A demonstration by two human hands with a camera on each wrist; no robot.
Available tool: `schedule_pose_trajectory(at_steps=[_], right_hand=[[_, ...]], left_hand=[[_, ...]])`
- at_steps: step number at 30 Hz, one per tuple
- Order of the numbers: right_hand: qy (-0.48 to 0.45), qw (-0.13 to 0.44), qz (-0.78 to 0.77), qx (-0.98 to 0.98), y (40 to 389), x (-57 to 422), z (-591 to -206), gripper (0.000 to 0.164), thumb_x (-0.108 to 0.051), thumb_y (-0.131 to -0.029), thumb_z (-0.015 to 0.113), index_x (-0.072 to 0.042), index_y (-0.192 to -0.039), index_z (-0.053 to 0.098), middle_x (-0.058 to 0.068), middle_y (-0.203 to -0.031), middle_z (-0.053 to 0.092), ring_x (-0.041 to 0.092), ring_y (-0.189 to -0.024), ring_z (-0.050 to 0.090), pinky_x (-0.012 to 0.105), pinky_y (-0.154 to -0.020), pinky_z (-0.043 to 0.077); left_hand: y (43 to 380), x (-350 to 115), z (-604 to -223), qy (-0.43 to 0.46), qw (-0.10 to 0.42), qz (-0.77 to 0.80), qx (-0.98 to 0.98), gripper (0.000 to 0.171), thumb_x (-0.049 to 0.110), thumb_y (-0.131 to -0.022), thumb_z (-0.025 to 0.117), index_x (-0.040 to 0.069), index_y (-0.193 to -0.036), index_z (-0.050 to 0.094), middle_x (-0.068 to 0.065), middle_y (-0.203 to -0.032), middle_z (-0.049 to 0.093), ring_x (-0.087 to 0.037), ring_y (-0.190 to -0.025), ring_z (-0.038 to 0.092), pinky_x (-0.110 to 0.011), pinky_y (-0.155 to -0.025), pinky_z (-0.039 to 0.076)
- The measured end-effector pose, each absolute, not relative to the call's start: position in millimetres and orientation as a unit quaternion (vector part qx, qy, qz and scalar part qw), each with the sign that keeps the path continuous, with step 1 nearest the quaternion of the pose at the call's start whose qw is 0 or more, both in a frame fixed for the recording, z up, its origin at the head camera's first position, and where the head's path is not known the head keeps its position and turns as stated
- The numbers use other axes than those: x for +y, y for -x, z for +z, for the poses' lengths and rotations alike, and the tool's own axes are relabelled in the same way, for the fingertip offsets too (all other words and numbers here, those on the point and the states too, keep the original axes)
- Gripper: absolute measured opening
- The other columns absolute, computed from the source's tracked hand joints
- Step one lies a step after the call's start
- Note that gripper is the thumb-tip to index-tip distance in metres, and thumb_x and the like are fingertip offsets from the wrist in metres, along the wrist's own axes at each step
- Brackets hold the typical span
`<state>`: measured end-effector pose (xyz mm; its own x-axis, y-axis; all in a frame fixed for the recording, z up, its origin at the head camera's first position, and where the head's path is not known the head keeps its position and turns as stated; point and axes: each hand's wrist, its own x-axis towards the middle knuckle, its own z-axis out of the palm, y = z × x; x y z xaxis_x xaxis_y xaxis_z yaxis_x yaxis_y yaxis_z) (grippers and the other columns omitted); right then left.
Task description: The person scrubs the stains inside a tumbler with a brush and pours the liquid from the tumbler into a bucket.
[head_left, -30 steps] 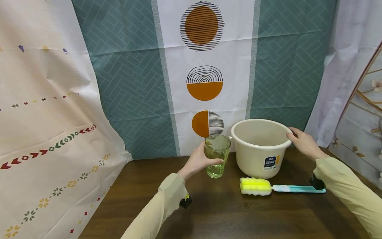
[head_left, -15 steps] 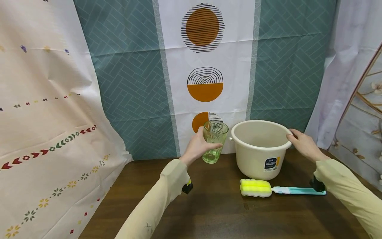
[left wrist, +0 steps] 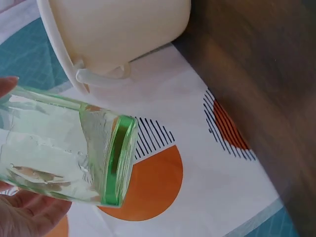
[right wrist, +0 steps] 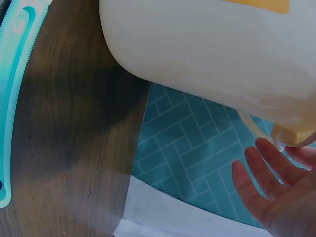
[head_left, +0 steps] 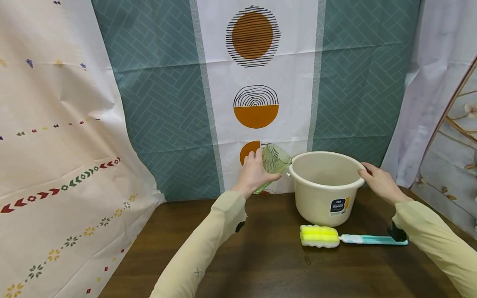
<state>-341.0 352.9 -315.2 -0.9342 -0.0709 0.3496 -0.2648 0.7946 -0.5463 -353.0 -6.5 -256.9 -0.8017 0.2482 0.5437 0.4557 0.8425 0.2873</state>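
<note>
My left hand [head_left: 254, 174] grips a green drinking glass [head_left: 275, 160] round its side. The glass is raised off the table and tilted, its mouth leaning right to the near-left rim of a cream plastic bucket [head_left: 314, 200]. Clear liquid shows inside the glass [left wrist: 49, 143] in the left wrist view, its thick base pointing away from the palm. At the bucket's right side my right hand [head_left: 381, 182] holds the rim, thumb over the top edge. The right wrist view shows the other fingers [right wrist: 266, 170] outside, near the bucket's handle end.
A bottle brush [head_left: 319, 236] with a yellow and white sponge head and turquoise handle lies in front of the bucket. Small wet drops [head_left: 307, 260] dot the brown table [head_left: 275, 273]. Patterned cloth [head_left: 164, 103] hangs behind and at both sides.
My left hand has raised the glass from near the table and tipped it rightward to the bucket's rim. My right hand stays on the bucket.
</note>
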Motion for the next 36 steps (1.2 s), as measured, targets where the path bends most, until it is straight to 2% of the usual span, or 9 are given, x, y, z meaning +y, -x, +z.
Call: schedule_pose_trajectory(at_steps=[4, 12, 20, 29, 32, 36], right_hand=[[-0.091, 0.161, 0.308, -0.933, 341, 353, -316, 0.056, -0.033, -0.099, 0.031, 0.010, -0.134, 0.026, 0.038, -0.123, 0.036, 0.053, -0.110, 0.033, 0.063, -0.084, 0.027], [-0.084, 0.158, 0.312, -0.933, 340, 352, -315, 0.058, -0.035, -0.099, 0.030, 0.011, -0.134, 0.025, 0.038, -0.124, 0.035, 0.053, -0.111, 0.032, 0.063, -0.084, 0.026], [-0.084, 0.164, 0.311, -0.932, 340, 351, -315, 0.056, -0.033, -0.099, 0.030, 0.010, -0.133, 0.027, 0.038, -0.123, 0.036, 0.053, -0.110, 0.033, 0.063, -0.084, 0.027], [-0.079, 0.164, 0.318, -0.930, 341, 352, -317, 0.057, -0.034, -0.098, 0.030, 0.010, -0.134, 0.026, 0.037, -0.124, 0.036, 0.052, -0.111, 0.033, 0.063, -0.085, 0.026], [-0.077, 0.161, 0.321, -0.930, 341, 352, -317, 0.057, -0.035, -0.098, 0.030, 0.009, -0.135, 0.026, 0.036, -0.125, 0.035, 0.052, -0.112, 0.033, 0.063, -0.085, 0.026], [-0.073, 0.152, 0.327, -0.930, 341, 352, -318, 0.059, -0.037, -0.098, 0.029, 0.008, -0.136, 0.023, 0.036, -0.127, 0.033, 0.052, -0.113, 0.031, 0.064, -0.085, 0.026]], left_hand=[[356, 1, -253, 0.198, 0.292, -0.150, -0.923, 0.086, 0.051, -0.061, 0.076, 0.008, -0.125, 0.039, -0.009, -0.100, 0.045, -0.023, -0.092, 0.043, -0.034, -0.066, 0.045], [359, 23, -242, 0.219, 0.337, -0.027, -0.915, 0.086, 0.056, -0.058, 0.075, 0.012, -0.125, 0.041, -0.011, -0.104, 0.045, -0.024, -0.093, 0.042, -0.033, -0.067, 0.038], [357, 40, -236, 0.227, 0.350, 0.052, -0.907, 0.088, 0.056, -0.060, 0.073, 0.014, -0.129, 0.039, -0.010, -0.111, 0.044, -0.025, -0.099, 0.039, -0.036, -0.075, 0.035], [361, 53, -243, 0.242, 0.404, 0.156, -0.868, 0.081, 0.050, -0.062, 0.073, 0.015, -0.127, 0.041, -0.009, -0.112, 0.044, -0.025, -0.103, 0.040, -0.039, -0.083, 0.033], [363, 55, -245, 0.254, 0.422, 0.176, -0.852, 0.074, 0.044, -0.065, 0.072, 0.015, -0.127, 0.041, -0.009, -0.113, 0.045, -0.026, -0.103, 0.040, -0.040, -0.084, 0.033], [365, 56, -247, 0.277, 0.464, 0.200, -0.817, 0.049, 0.026, -0.078, 0.062, 0.016, -0.123, 0.043, -0.010, -0.111, 0.046, -0.028, -0.102, 0.041, -0.040, -0.084, 0.034]])
